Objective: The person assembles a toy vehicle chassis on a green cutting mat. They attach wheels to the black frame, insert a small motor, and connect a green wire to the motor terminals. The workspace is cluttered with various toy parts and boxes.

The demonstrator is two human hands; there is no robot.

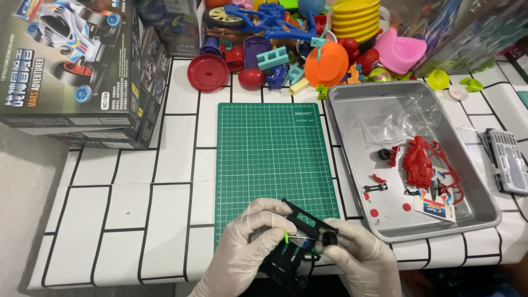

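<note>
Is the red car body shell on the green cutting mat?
No, the red car body shell lies in the metal tray, right of the green cutting mat.

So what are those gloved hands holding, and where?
Both hold a black toy car frame: the left hand grips its left side, the right hand pinches a black wheel.

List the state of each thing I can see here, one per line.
left hand: gloved, gripping the black chassis
right hand: gloved, pinching a black wheel
black chassis: held above the mat edge, tilted
green cutting mat: flat, bare
metal tray: holding loose parts
red car body: lying in the tray
grey case: closed
</note>
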